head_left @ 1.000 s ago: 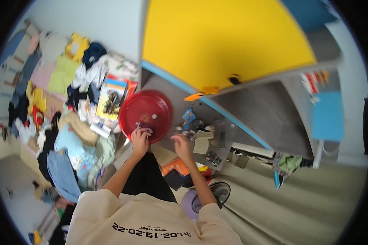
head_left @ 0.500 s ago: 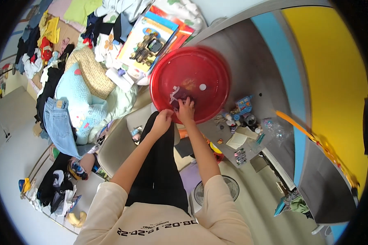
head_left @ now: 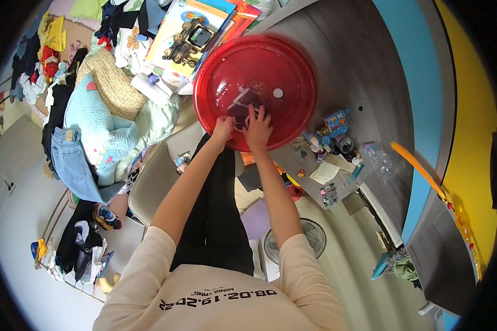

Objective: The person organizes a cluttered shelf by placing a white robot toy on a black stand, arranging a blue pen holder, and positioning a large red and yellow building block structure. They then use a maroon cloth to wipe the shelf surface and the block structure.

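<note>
A large round red basin point(head_left: 284, 66) stands on the grey desk point(head_left: 364, 60) in front of me. Inside it lies a small dark purple cloth item point(head_left: 243, 102) with pale straps. My left hand point(head_left: 223, 128) pinches the near edge of that item at the basin's rim. My right hand point(head_left: 257, 128) rests on it beside the left, fingers spread over the cloth. Both forearms reach up from the lower edge over my black trousers.
Small toys and bottles point(head_left: 334, 129) sit right of the basin, with papers point(head_left: 326, 172) near the desk edge. Picture books point(head_left: 196, 33) lie left of it. Piled clothes, jeans point(head_left: 72, 160) and a pale blue cushion point(head_left: 96, 129) crowd the left. A floor fan point(head_left: 295, 245) stands below.
The view has tipped down and closer to the basin. Both hands have come together on the dark cloth in the basin, where a second ago they were apart at its near edge.
</note>
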`<action>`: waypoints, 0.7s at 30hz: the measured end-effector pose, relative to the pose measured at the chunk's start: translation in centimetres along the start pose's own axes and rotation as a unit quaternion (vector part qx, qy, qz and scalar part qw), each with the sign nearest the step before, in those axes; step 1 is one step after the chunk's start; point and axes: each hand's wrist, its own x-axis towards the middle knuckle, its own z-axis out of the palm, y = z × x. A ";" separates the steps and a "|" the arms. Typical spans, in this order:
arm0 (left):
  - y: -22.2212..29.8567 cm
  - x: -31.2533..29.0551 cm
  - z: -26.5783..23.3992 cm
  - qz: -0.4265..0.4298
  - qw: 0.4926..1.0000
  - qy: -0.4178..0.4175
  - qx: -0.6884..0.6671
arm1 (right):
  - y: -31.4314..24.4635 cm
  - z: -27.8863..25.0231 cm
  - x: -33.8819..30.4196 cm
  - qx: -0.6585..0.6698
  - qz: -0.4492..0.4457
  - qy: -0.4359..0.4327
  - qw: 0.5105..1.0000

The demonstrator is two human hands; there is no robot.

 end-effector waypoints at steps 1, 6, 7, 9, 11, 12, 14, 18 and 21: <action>0.5 -0.4 0.9 -0.013 1.000 0.023 0.001 | 0.3 0.3 0.1 0.012 0.037 0.005 0.999; 1.2 -1.2 1.3 -0.040 0.999 -0.022 -0.027 | 0.4 1.4 0.7 0.011 -0.010 0.044 0.999; 0.9 -0.8 1.0 -0.039 0.998 -0.035 -0.044 | 0.8 0.4 0.8 0.010 -0.023 0.022 0.999; 0.5 -0.2 0.9 -0.036 0.996 -0.038 -0.069 | 1.1 0.3 1.6 0.117 0.035 0.045 0.991; 0.2 -0.1 1.2 -0.033 0.996 -0.019 -0.084 | 2.0 -0.1 2.4 0.249 0.081 0.052 0.964; 0.5 -0.4 1.4 -0.062 0.992 -0.020 -0.112 | 2.0 -0.4 2.1 0.252 0.057 0.058 0.964; 1.8 -1.1 1.5 -0.118 0.978 -0.018 -0.170 | 1.5 -2.1 0.8 0.256 0.004 0.071 0.964; 2.1 -1.5 0.9 -0.116 0.957 -0.126 -0.232 | 0.2 -5.8 -4.0 0.324 -0.054 0.120 0.937; 2.8 -1.9 2.0 -0.086 0.940 -0.162 -0.287 | -0.5 -8.5 -7.0 0.340 -0.080 0.116 0.930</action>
